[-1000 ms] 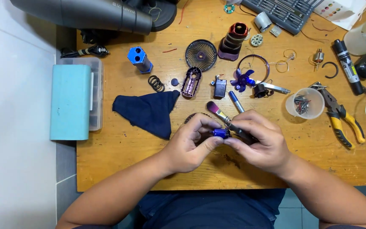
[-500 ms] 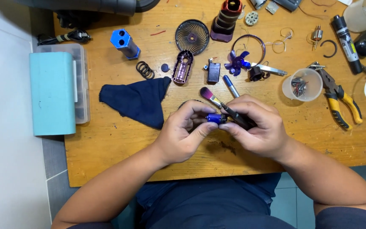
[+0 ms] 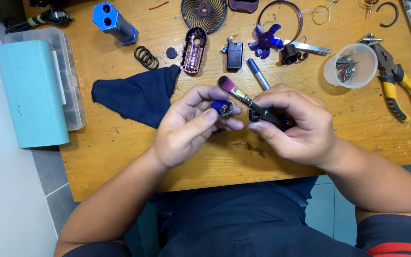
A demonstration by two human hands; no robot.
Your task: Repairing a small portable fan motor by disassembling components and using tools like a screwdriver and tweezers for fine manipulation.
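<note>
Near the centre of the frame, the left hand [image 3: 191,126] was curled closed around a small blue motor part [image 3: 221,107], pinched between thumb and fingertips with its open end showing. Just to the right, the right hand [image 3: 293,123] was closed around the dark handle of a small brush [image 3: 243,97], whose pink-and-purple bristles pointed up and left, above the blue part and close to it; whether the bristles touched it could not be told. Both hands were over the wooden workbench [image 3: 120,147], near its lower edge. A dark blue cloth [image 3: 136,95] lay crumpled left of the hands. Along the upper part of the frame lay a blue block with two round holes [image 3: 114,21], a stack of black rubber rings [image 3: 146,57], a purple casing half [image 3: 194,50], a round black fan grille [image 3: 204,14], a small black battery [image 3: 234,54], a blue fan propeller [image 3: 264,40] and a grey-blue marker pen [image 3: 259,74]. Toward the upper right stood a clear plastic cup [image 3: 350,66] holding screws, with yellow-handled pliers [image 3: 400,85] beside it. At the left edge sat a teal-lidded plastic organiser box [image 3: 32,90].
</note>
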